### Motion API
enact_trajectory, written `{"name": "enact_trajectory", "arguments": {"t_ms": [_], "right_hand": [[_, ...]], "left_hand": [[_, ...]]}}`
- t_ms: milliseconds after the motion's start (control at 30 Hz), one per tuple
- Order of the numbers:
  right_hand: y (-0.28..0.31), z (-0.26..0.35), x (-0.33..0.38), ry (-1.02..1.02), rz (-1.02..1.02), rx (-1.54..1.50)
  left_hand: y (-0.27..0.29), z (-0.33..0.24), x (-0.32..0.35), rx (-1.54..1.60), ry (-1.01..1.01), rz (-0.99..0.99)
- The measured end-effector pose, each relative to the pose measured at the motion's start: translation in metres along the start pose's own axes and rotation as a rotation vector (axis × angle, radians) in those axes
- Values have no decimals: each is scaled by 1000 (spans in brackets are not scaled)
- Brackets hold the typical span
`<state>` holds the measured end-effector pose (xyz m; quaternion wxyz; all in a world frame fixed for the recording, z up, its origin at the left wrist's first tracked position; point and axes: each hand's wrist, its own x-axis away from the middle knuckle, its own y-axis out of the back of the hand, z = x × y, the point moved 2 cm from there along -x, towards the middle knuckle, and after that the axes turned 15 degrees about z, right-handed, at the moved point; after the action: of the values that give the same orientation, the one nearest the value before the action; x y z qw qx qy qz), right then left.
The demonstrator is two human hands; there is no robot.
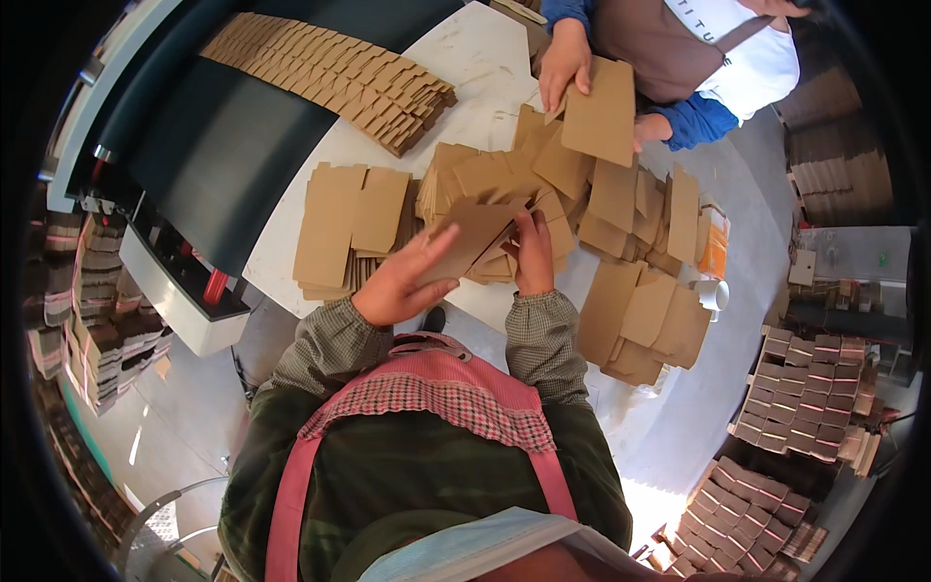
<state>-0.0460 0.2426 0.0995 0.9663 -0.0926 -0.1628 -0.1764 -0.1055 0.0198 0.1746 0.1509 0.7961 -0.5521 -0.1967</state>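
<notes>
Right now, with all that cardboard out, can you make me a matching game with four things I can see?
Things:
1. The person's left hand and right hand
2. The person's apron
3. The co-worker's sleeve
4. The long overlapping cardboard row

Matches:
A. Blue
B. Reaching from the dark belt onto the white tabletop
C. Holding a brown cardboard piece
D. Pink, with a checked band

Right pairs: 1-C, 2-D, 3-A, 4-B
</notes>
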Motion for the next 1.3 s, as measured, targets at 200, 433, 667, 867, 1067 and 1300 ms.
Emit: {"name": "enact_trajectory", "arguments": {"t_ms": [200, 433, 667, 867, 1067, 1300], "right_hand": [[-37, 20, 9, -68, 309, -497], [-52, 23, 0, -12, 353, -675], [-58, 24, -4, -35, 321, -651], [-58, 36, 4, -116, 257, -570], [-47, 22, 6, 42, 148, -421], [-23, 20, 13, 55, 109, -520]], "left_hand": [[32, 31, -8, 159, 102, -129], [49, 37, -14, 218, 204, -51], [61, 50, -17, 443, 275, -17], [59, 57, -24, 752, 325, 18], [48, 76, -30, 1136, 391, 58], [29, 64, -61, 1260, 410, 110]]}}
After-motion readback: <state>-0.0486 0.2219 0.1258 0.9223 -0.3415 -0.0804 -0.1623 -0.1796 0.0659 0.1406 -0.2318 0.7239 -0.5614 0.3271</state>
